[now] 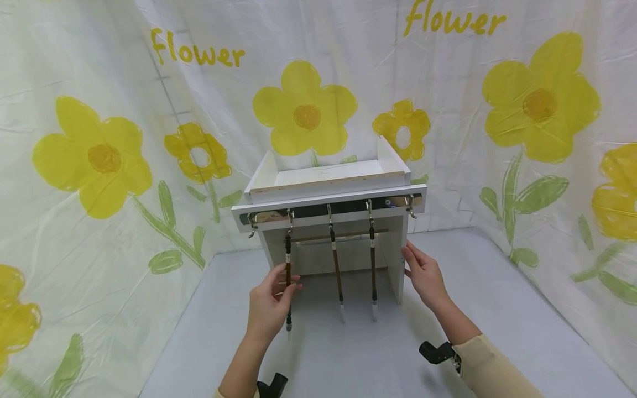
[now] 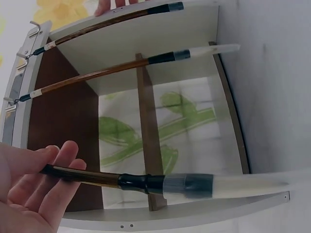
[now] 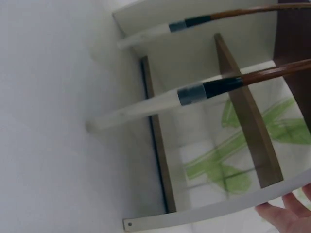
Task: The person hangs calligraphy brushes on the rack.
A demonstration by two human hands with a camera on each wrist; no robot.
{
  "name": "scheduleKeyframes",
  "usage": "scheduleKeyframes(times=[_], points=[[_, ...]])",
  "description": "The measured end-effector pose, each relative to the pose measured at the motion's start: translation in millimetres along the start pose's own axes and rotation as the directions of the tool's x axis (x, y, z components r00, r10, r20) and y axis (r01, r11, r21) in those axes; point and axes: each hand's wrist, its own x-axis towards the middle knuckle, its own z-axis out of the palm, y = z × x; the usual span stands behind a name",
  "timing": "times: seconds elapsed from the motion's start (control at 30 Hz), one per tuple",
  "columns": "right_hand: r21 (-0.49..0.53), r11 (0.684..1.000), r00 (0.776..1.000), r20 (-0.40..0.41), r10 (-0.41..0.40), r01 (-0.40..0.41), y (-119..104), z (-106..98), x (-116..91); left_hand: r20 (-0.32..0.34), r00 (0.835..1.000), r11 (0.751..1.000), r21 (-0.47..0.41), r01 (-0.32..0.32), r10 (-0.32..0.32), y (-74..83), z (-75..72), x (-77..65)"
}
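Observation:
A white wooden shelf unit (image 1: 328,190) stands with a hook rail across its front. Three brown-handled calligraphy brushes hang down in front of its lower opening. My left hand (image 1: 269,304) pinches the handle of the leftmost calligraphy brush (image 2: 150,184) between thumb and fingers; its upper end is just below the second hook (image 1: 290,218). The middle brush (image 1: 337,265) and the right brush (image 1: 373,265) hang from their hooks, white tips downward. At the unit's right side panel (image 1: 398,260), my right hand (image 1: 425,276) rests its fingertips against the front edge.
Both end hooks, including the right one (image 1: 410,205), carry no brush. A wooden crossbar (image 3: 250,111) spans the lower compartment. The unit stands on a pale grey table (image 1: 199,331), with a flower-printed curtain (image 1: 328,33) behind and at both sides.

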Motion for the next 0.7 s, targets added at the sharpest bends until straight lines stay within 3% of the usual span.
scheduleKeyframes(times=[0.4,0.7], points=[[0.019,1.0,1.0,0.004,0.004,-0.004,0,0,2,-0.009,1.0,0.997,0.07,-0.007,0.007,-4.3,1.8,1.5],[0.026,1.0,1.0,0.003,0.003,-0.003,1,0,1,-0.005,0.999,0.998,0.04,0.041,-0.041,-23.8,13.0,10.7]])
